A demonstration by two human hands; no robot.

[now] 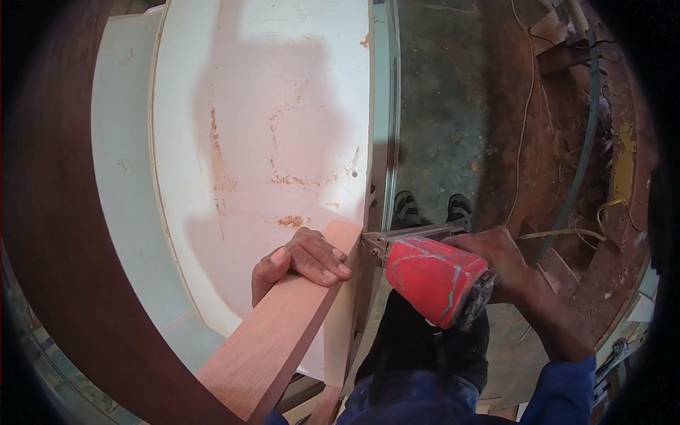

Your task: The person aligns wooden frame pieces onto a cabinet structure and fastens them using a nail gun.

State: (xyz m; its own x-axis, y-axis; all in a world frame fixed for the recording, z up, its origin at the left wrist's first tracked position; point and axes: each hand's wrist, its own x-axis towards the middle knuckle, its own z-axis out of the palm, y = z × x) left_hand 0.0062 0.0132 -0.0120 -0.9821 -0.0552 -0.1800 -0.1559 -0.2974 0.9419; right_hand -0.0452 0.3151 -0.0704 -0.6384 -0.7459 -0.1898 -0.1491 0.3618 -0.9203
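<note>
A wooden plank (273, 340) lies slanting, its far end over the right edge of the white table (283, 92). At the plank's far end, the left hand (304, 261) has its grip partly closed on the wood, bent fingers lying across the upper face; any hold underneath is hidden. To the right of the plank, the right hand (499, 258) has its grip closed around the handle of 1 red nail gun (435, 280). The nose points at the plank's far end; I cannot tell whether they touch. A pale hose (567, 232) runs right, further from the plank. Beyond the gun from the plank's near end, 2 shoes (406, 207) stand on the floor (443, 106).
</note>
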